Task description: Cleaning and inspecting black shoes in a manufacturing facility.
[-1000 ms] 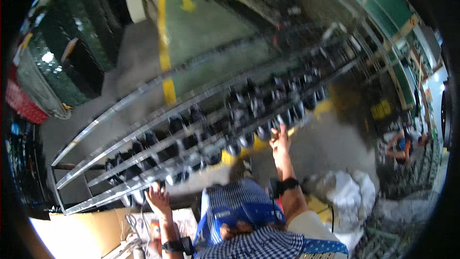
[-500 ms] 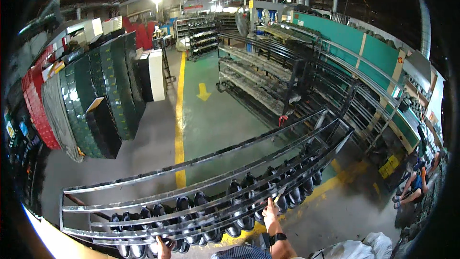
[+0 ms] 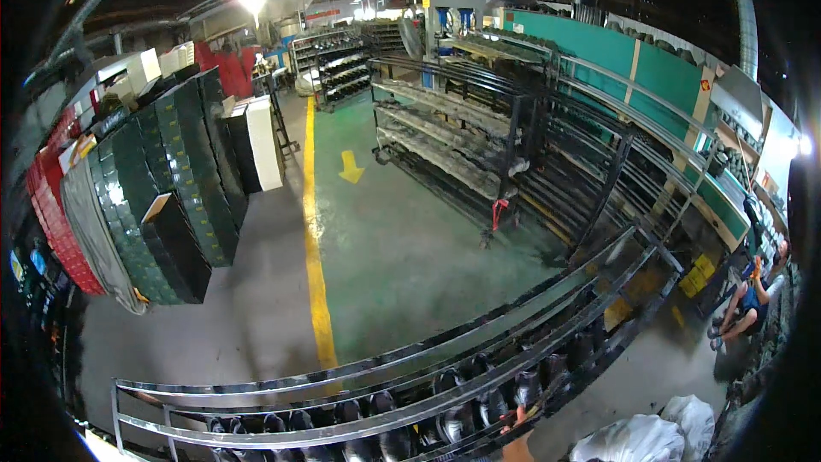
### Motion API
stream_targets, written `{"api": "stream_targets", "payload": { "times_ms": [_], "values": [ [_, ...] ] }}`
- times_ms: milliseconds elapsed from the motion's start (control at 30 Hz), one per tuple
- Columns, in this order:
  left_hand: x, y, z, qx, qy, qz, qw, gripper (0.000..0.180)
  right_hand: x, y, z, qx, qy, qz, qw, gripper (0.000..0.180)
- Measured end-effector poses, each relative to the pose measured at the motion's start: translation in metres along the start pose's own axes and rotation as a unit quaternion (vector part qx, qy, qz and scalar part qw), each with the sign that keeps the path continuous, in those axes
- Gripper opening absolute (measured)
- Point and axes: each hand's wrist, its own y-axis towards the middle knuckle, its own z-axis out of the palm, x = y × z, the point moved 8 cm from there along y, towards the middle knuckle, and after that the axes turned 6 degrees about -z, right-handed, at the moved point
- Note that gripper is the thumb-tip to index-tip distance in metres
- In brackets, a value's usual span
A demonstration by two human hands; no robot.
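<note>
A long black metal shoe rack (image 3: 385,418) stretches across the lower part of the head view, right in front of me. Pairs of glossy black shoes (image 3: 348,415) sit in a row on it, between and below the rails. Low at the near rail, right of the middle, is my right hand (image 3: 516,424), its fingers bent round the rail next to the shoes. The lower edge and the rail cut off part of that hand. My left hand is out of view.
Another multi-tier rack (image 3: 453,133) stands ahead, with more along the right. Stacked dark green boxes (image 3: 162,197) rise at left. A yellow line (image 3: 313,248) runs along the floor. White sacks (image 3: 641,436) lie lower right; a seated person (image 3: 742,304) is farther right.
The shoe rack sits lower in view, its right end farther right and away from the parked rack. My right hand has shifted down and right with it. My left hand has left the view.
</note>
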Motion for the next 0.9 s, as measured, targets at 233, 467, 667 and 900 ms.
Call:
{"api": "stream_targets", "payload": {
  "times_ms": [233,467,667,900],
  "values": [
    [0.046,0.008,0.007,0.041,0.068,-0.099,0.992,0.041,0.06,-0.052,0.029,0.158,0.234,-0.212,0.935,0.024],
    [0.119,-0.014,0.028,0.072,0.153,-0.211,0.963,0.042,0.138,-0.078,0.041,0.005,0.251,-0.206,0.946,0.017],
    [0.161,-0.038,0.083,0.077,0.183,-0.239,0.951,0.043,0.205,-0.055,0.02,-0.062,0.235,-0.247,0.938,0.02],
    [0.214,-0.058,0.191,0.08,0.187,-0.236,0.95,0.044,0.281,-0.002,0.008,-0.024,0.25,-0.249,0.935,0.02]
  ]
}}
